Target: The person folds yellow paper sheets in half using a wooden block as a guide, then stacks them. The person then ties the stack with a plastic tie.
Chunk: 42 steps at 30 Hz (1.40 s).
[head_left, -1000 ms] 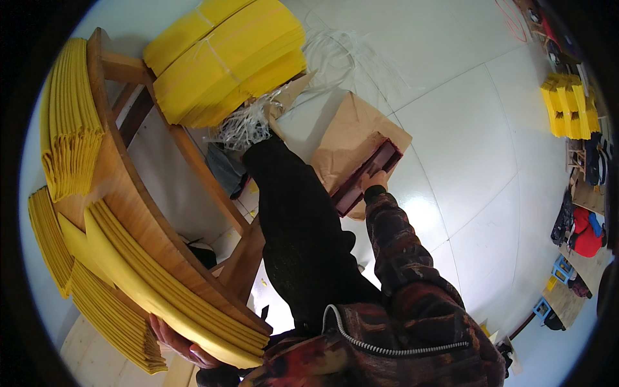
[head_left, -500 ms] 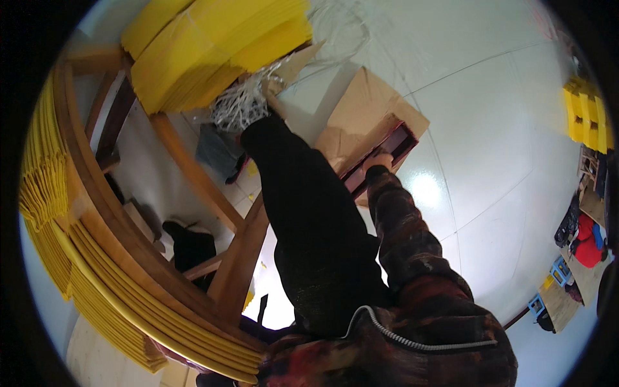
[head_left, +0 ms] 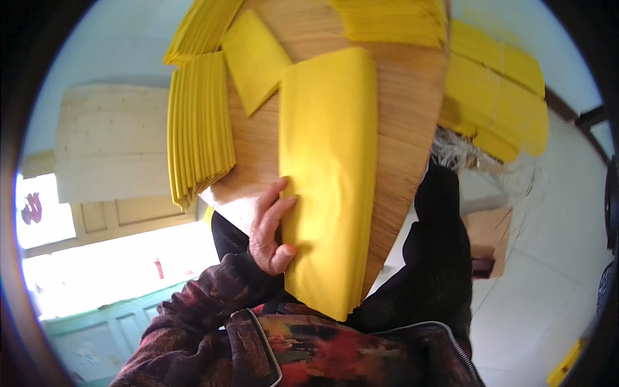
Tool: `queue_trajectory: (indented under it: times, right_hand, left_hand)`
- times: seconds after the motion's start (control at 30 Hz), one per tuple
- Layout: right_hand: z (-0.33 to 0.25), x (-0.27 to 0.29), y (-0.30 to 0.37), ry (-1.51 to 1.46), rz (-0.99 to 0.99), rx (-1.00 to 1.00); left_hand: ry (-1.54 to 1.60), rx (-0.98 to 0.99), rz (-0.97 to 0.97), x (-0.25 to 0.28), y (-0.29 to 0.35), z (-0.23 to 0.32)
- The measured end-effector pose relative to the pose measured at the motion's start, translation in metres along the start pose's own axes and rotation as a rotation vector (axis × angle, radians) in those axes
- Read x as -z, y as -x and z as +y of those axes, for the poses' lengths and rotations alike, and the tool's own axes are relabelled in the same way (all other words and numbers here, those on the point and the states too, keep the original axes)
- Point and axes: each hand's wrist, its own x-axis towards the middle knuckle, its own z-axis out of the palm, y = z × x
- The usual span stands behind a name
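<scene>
Yellow folded stack [head_left: 332, 168] lies lengthwise on the wooden table [head_left: 406, 148], its near end at the table's edge, close to our jacket [head_left: 335, 351]. We note smooth top, layered long right side; cloth or paper, we cannot tell. Our left hand [head_left: 267, 232] rests along the stack's left edge, two fingertips on the border and the thumb lower down; the fingers stand apart and are not closed round anything. Our right hand is out of view, so we cannot tell its grip. Just left of the stack, a smaller folded yellow piece [head_left: 256, 61] lies aslant, its corner near the stack's upper left. Farther left we record a pleated yellow stack [head_left: 201, 122], with a second pleated stack [head_left: 205, 26] beyond it; another yellow stack [head_left: 393, 22] sits at the far end. Progress, as we judge it: folding is already done on these pieces, while the main stack lies among them without any visible tie; how much is left we cannot establish. Past the table's right side we see large yellow bundles [head_left: 496, 97], with clear plastic strands [head_left: 461, 149] beside them. Nearer us on that side, a brown paper sheet [head_left: 487, 226] lies on the floor, bearing a dark red box [head_left: 482, 267].
</scene>
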Motion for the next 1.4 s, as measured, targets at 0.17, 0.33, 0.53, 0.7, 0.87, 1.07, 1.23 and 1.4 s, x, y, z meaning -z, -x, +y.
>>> queue_trajectory:
  times: [0.17,0.33,0.53,0.7,0.87,1.07,1.23,1.4]
  right_hand:
    - [-0.002,0.042,0.011,-0.532,0.016,-0.176]
    - [-0.062,0.15,0.038,-0.724,-0.048,-0.034]
    - [-0.247,0.287,0.19,-0.872,-0.419,0.955]
    - [-0.37,0.264,0.379,-0.461,-0.423,1.183]
    - [-0.42,0.187,0.472,-0.024,-0.205,1.298]
    - [-0.433,0.153,0.495,0.491,0.278,1.365]
    - [-0.436,0.147,0.499,0.591,0.315,1.347]
    - [-0.441,0.143,0.495,0.66,0.332,1.327]
  left_hand:
    - [0.048,-0.089,0.048,0.007,-0.005,0.005]
    - [0.247,-0.099,0.188,0.008,0.003,0.001]
    - [0.36,-0.059,0.288,0.009,0.007,0.002]
    - [0.447,-0.007,0.323,0.008,0.01,-0.002]
    - [0.636,0.065,0.361,0.009,0.012,-0.008]
    - [0.662,0.028,0.397,0.009,0.012,-0.013]
    - [0.704,0.02,0.413,0.01,0.014,-0.012]
    - [0.693,0.032,0.407,0.015,0.014,-0.01]
